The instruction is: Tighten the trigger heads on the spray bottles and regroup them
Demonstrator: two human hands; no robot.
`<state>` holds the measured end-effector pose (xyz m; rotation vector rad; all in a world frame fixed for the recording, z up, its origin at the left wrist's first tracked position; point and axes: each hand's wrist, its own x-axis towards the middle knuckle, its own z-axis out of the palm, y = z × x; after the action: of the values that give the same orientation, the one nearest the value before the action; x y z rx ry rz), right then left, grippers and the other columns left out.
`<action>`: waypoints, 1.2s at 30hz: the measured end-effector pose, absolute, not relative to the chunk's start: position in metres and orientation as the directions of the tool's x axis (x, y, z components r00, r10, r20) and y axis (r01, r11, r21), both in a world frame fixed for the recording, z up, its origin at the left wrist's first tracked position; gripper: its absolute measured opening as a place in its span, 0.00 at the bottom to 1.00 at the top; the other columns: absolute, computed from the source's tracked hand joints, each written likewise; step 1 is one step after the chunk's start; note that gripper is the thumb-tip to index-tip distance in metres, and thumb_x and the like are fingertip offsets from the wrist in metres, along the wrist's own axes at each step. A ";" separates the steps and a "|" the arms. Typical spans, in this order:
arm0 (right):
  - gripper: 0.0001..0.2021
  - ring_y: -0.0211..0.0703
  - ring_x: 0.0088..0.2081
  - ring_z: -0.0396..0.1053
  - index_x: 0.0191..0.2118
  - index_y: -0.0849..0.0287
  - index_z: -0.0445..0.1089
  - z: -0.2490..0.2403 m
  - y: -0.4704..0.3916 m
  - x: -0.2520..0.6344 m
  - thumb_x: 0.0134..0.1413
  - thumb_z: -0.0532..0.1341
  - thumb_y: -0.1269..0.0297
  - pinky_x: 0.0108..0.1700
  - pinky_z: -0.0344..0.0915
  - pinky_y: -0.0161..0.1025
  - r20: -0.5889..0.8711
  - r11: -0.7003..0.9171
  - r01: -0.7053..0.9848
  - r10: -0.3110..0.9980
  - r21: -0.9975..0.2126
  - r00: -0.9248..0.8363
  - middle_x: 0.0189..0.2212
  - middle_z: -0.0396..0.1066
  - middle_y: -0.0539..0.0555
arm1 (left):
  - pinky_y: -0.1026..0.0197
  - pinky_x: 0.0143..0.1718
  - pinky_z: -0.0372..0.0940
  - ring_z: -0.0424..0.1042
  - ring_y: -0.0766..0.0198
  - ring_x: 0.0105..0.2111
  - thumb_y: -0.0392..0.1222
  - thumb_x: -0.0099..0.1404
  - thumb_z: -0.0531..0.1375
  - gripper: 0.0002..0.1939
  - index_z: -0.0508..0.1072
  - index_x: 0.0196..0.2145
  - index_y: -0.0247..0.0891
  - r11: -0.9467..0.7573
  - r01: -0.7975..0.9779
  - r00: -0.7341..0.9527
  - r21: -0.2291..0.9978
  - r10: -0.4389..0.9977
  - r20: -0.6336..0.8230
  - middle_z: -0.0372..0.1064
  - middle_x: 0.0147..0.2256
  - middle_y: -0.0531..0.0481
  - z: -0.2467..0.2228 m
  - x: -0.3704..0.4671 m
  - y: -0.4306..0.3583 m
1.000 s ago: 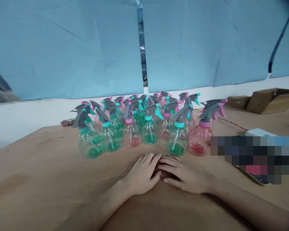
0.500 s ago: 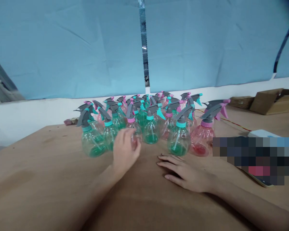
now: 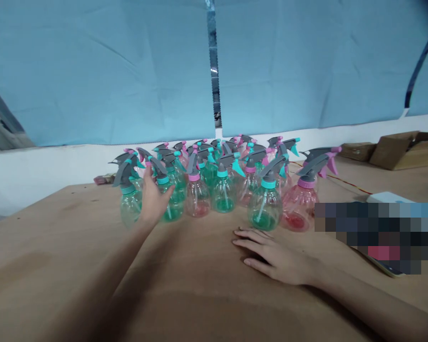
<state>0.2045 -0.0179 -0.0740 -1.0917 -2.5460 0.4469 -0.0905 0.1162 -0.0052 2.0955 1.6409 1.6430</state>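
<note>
My left hand (image 3: 154, 198) is round the left side of a clear green spray bottle (image 3: 173, 210) with a teal collar and grey trigger head. Its thumb lies across the bottle's front and the fingers reach up its far left side, partly hidden. Just left of that hand stands another green spray bottle (image 3: 129, 199), partly covered by the wrist. A pink-collared spray bottle (image 3: 199, 199) is to the right. My right hand (image 3: 271, 256) lies flat on the table, fingers spread and holding nothing, in front of a green spray bottle (image 3: 265, 209).
Several more spray bottles, pink and green, stand behind in a close group. A pink spray bottle (image 3: 299, 209) is at the group's right end. Cardboard boxes (image 3: 395, 149) sit at the back right of the wooden table (image 3: 207, 294). A blue sheet (image 3: 128, 71) covers the wall.
My left hand has moved left and away from me, from the pink-collared bottle to the green bottle beside it. That green bottle has shifted slightly right. My right hand has stayed still.
</note>
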 end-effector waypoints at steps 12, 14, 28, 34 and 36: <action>0.22 0.48 0.61 0.48 0.59 0.54 0.55 -0.074 -0.018 0.205 0.62 0.49 0.56 0.60 0.50 0.51 0.180 0.662 0.635 0.735 -0.400 -0.653 0.60 0.53 0.56 | 0.47 0.48 0.61 0.63 0.48 0.47 0.36 0.50 0.59 0.21 0.64 0.43 0.36 -0.294 0.852 -0.183 0.434 0.608 0.772 0.61 0.42 0.41 0.007 -0.071 0.085; 0.22 0.48 0.61 0.48 0.59 0.55 0.55 -0.073 -0.018 0.205 0.62 0.49 0.56 0.60 0.50 0.50 0.171 0.660 0.643 0.737 -0.389 -0.654 0.60 0.53 0.57 | 0.48 0.46 0.62 0.65 0.50 0.43 0.36 0.49 0.59 0.15 0.66 0.38 0.38 -0.305 0.854 -0.156 0.421 0.622 0.767 0.62 0.38 0.45 0.007 -0.064 0.076; 0.21 0.50 0.60 0.51 0.58 0.56 0.56 -0.075 -0.017 0.204 0.62 0.49 0.56 0.59 0.50 0.52 0.188 0.671 0.644 0.732 -0.368 -0.655 0.59 0.54 0.58 | 0.54 0.42 0.63 0.68 0.58 0.39 0.39 0.55 0.56 0.06 0.69 0.32 0.38 -0.524 0.497 0.249 0.692 0.850 0.465 0.69 0.34 0.49 0.008 0.001 0.005; 0.20 0.50 0.59 0.51 0.57 0.55 0.58 -0.075 -0.018 0.202 0.61 0.50 0.57 0.59 0.51 0.52 0.195 0.671 0.634 0.731 -0.385 -0.654 0.59 0.54 0.58 | 0.55 0.39 0.64 0.70 0.59 0.36 0.41 0.58 0.54 0.08 0.72 0.28 0.38 -0.465 0.350 0.431 0.813 0.851 0.302 0.73 0.31 0.48 0.013 0.000 0.007; 0.20 0.50 0.59 0.51 0.57 0.55 0.58 -0.074 -0.018 0.202 0.61 0.49 0.57 0.59 0.51 0.52 0.192 0.674 0.635 0.728 -0.378 -0.658 0.59 0.54 0.58 | 0.55 0.40 0.64 0.71 0.60 0.35 0.40 0.58 0.54 0.08 0.72 0.27 0.37 -0.496 0.262 0.450 0.828 0.822 0.350 0.73 0.31 0.48 0.012 0.001 0.009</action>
<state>0.2023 -0.0185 -0.0737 -1.0786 -2.5622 0.3995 0.0007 0.0091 0.0121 1.9913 0.9050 1.0056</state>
